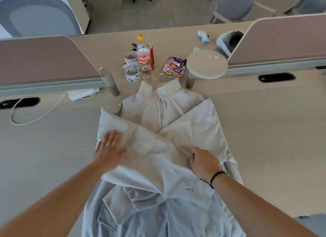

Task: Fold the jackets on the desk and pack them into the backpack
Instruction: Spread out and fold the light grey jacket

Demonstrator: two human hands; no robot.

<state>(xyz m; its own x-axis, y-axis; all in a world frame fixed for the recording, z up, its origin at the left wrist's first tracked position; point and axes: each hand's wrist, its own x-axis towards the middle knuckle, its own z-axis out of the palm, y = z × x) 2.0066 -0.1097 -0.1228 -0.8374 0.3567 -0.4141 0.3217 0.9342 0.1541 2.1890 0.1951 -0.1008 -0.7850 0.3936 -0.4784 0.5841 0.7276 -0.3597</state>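
Head view: a pale jacket [158,116] is spread front-up on the desk [264,122], collar away from the person, both sleeves crossed over the chest. The left hand [110,148] is laid flat, fingers straight, on the left sleeve [134,136]. The right hand [202,161] is curled, pinching fabric where the sleeves cross. Behind the collar stand a bottle [143,53], two tape rolls [132,74], a snack bag [173,66] and a round plate [207,63].
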